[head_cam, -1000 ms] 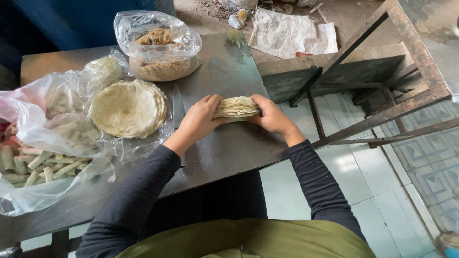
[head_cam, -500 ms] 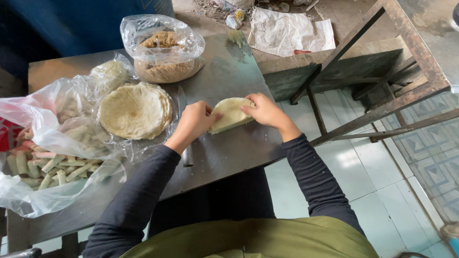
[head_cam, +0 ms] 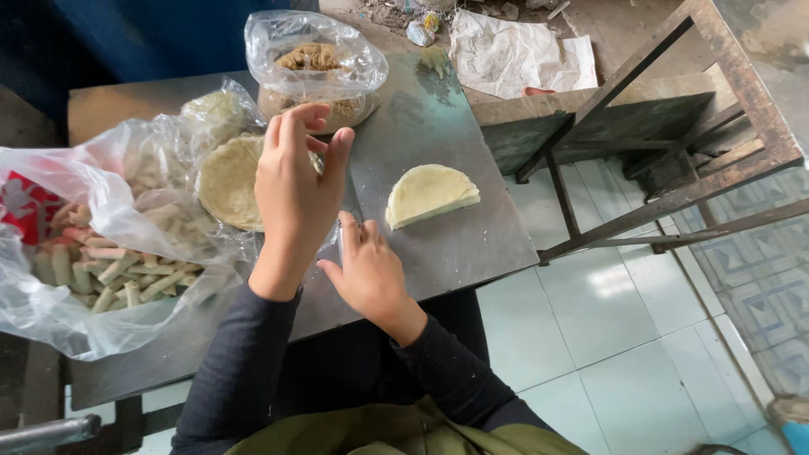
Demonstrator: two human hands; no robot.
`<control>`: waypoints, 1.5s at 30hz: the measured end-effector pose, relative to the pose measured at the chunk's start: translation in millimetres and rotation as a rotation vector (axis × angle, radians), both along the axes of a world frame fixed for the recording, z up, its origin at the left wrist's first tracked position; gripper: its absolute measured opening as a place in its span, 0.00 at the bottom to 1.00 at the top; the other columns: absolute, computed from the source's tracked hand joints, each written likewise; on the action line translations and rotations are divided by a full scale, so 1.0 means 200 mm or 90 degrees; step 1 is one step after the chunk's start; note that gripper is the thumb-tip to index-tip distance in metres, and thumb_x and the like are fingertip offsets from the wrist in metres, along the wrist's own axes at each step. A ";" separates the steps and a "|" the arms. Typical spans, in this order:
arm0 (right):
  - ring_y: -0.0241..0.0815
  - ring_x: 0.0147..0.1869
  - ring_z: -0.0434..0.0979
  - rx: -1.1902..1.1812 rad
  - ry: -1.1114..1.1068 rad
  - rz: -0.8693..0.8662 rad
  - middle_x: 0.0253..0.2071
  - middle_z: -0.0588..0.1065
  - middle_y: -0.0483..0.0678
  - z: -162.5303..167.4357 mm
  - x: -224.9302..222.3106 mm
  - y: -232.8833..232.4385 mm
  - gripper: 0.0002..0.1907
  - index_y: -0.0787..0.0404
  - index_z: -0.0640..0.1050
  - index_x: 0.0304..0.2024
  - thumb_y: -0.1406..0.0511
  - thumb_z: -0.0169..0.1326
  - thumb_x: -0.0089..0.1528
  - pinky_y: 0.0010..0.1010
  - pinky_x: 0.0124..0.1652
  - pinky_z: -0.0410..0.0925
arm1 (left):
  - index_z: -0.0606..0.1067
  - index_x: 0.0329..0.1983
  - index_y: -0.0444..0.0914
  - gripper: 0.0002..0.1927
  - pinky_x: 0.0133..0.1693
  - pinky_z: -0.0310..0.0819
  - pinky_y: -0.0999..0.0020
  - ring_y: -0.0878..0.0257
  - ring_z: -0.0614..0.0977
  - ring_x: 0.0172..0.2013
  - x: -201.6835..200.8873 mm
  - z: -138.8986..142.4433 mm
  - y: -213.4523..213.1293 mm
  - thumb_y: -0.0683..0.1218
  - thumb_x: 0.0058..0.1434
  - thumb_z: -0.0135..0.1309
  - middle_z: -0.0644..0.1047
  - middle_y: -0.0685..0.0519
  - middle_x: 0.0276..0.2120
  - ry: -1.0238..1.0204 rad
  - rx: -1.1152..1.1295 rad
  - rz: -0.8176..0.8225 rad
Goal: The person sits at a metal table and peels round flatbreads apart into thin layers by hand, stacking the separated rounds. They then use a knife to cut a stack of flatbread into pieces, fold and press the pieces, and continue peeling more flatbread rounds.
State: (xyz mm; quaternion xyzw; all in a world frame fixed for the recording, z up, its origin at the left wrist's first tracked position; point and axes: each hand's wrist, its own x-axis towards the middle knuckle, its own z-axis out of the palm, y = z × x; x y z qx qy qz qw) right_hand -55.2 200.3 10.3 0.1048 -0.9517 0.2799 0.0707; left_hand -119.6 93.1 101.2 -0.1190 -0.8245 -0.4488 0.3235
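Left hand [head_cam: 295, 190] raised over stacked pale round wrappers [head_cam: 227, 181], fingers [head_cam: 291, 126] loosely spread, holding nothing. Right hand [head_cam: 366, 270] flat on grey metal tabletop [head_cam: 455, 244], fingers open, near folded pale half-round wrapper [head_cam: 430, 194].

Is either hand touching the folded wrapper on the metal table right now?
Apart. The head view shows bare metal table between the folded wrapper and the right hand; the left hand is raised beside the round wrapper stack.

Folded wrapper [head_cam: 431, 195] right of wrapper stack [head_cam: 229, 181]
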 end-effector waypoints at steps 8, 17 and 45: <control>0.67 0.46 0.78 -0.090 0.005 -0.055 0.54 0.73 0.67 0.12 0.10 0.17 0.31 0.65 0.60 0.66 0.69 0.51 0.60 0.52 0.45 0.70 | 0.74 0.58 0.37 0.14 0.37 0.77 0.73 0.63 0.82 0.42 0.17 0.25 -0.04 0.41 0.71 0.61 0.76 0.49 0.54 0.084 -0.039 -0.120; 0.62 0.40 0.80 0.005 0.037 -0.190 0.45 0.78 0.60 0.30 0.33 0.70 0.23 0.57 0.65 0.65 0.65 0.49 0.67 0.47 0.36 0.72 | 0.76 0.61 0.50 0.32 0.62 0.63 0.44 0.48 0.66 0.64 -0.22 0.30 0.10 0.50 0.50 0.70 0.67 0.46 0.64 0.108 -0.384 -0.392; 0.57 0.20 0.77 0.198 0.020 -0.194 0.26 0.73 0.54 0.14 0.03 0.68 0.33 0.47 0.66 0.71 0.66 0.54 0.63 0.44 0.23 0.72 | 0.74 0.57 0.71 0.45 0.64 0.29 0.19 0.46 0.38 0.75 -0.75 -0.21 0.63 0.60 0.31 0.77 0.50 0.58 0.75 -0.135 -0.818 -0.582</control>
